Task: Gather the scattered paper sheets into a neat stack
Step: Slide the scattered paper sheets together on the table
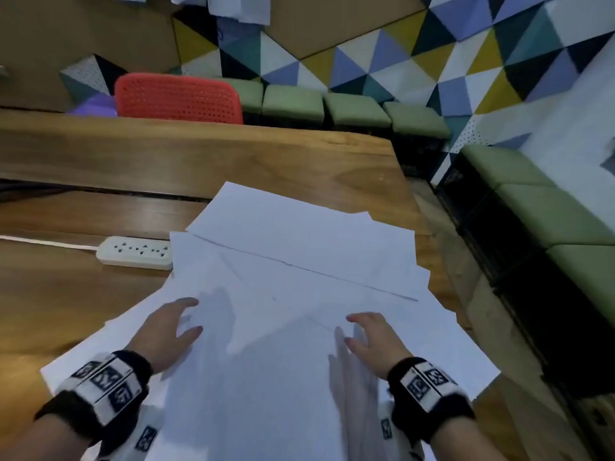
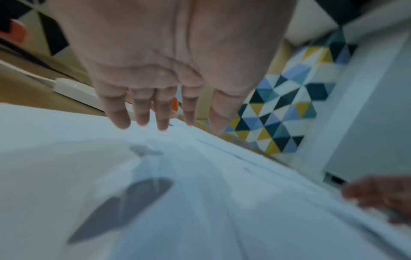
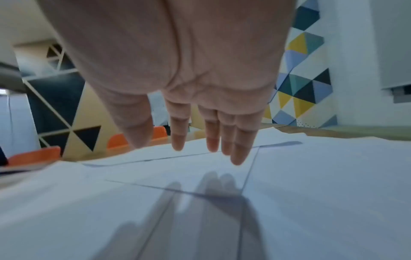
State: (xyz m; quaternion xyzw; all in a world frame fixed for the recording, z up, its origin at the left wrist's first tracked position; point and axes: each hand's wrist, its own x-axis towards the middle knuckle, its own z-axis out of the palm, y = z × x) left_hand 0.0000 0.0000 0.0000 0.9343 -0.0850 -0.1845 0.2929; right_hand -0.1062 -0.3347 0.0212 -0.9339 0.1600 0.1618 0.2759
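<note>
Several white paper sheets (image 1: 293,281) lie overlapped and fanned at different angles on the wooden table (image 1: 199,161), spreading from the table's middle to its near edge. My left hand (image 1: 173,327) hovers just above the left part of the sheets, fingers straight and spread, holding nothing. My right hand (image 1: 369,334) hovers over the right part, also with straight fingers and nothing in it. The left wrist view shows the left hand (image 2: 155,109) above the paper (image 2: 200,202) with its shadow below. The right wrist view shows the right hand (image 3: 200,133) above the sheets (image 3: 311,184), a shadow under it.
A white power strip (image 1: 136,252) with its cable lies on the table left of the sheets. A red perforated chair (image 1: 179,98) stands behind the table. Green cushioned stools (image 1: 356,109) line the patterned wall at the back and right. The table's right edge runs close to the sheets.
</note>
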